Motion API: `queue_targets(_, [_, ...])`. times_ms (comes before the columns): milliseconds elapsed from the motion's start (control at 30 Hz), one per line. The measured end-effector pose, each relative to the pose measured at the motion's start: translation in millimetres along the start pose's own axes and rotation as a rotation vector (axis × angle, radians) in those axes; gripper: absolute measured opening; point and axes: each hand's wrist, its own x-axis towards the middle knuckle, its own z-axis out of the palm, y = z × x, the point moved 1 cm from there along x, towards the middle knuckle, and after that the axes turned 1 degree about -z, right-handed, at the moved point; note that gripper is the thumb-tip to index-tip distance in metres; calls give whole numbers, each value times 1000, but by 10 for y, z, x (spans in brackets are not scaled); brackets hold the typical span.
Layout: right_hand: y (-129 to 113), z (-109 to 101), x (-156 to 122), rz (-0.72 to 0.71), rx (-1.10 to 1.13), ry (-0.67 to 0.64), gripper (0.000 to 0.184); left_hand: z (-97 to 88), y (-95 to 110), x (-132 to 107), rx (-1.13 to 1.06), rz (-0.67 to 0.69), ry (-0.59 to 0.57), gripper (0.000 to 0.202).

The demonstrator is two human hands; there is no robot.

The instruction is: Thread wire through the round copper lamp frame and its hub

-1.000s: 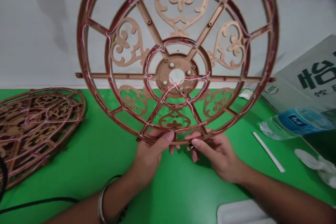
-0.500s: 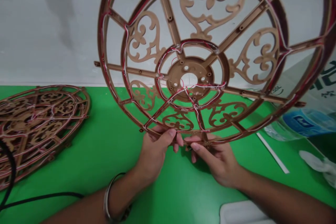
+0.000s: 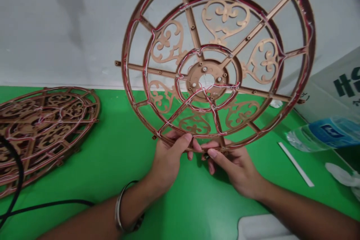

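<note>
A large round brown lattice frame (image 3: 192, 26) with heart-shaped scrollwork stands tilted up before me. Red and white wires run along its rings and spokes, and some cross near its hub. My left hand (image 3: 168, 159) pinches the bottom rim, thumb on the near side. Just to the right, my right hand (image 3: 236, 167) grips the same rim by the foot of a spoke. A small dark piece shows by the right fingertips, too small to make out. The fingers behind the rim are partly hidden.
On the green table (image 3: 118, 168), similar wired round frames (image 3: 67, 142) lie at the left in a stack. A black cable (image 3: 50, 204) crosses there. Rightward are a white strip (image 3: 296, 164), a plastic bottle (image 3: 327, 133) and a white box (image 3: 334, 78); a white tray (image 3: 258, 227) sits in front.
The round frame has tipped back and away from me, so more of its upper rim shows. Both hands keep their hold on the bottom rim.
</note>
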Motion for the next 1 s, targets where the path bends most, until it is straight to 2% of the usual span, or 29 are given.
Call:
queue_targets(433, [-5,-34,37,113,49,-66,33,-21,-14,22,38,0,5,27])
queue_targets(667, [-14,-3,42,168,138,-93,31,-46,-18,7,43,-17,35,30])
queue_targets(833, [42,-92,134,187,216,-70,37,-47,7,15,48,24,112,31])
queue_targets(1000, [33,-186,187,179,274,-80,28,-49,35,35,48,59,132,32])
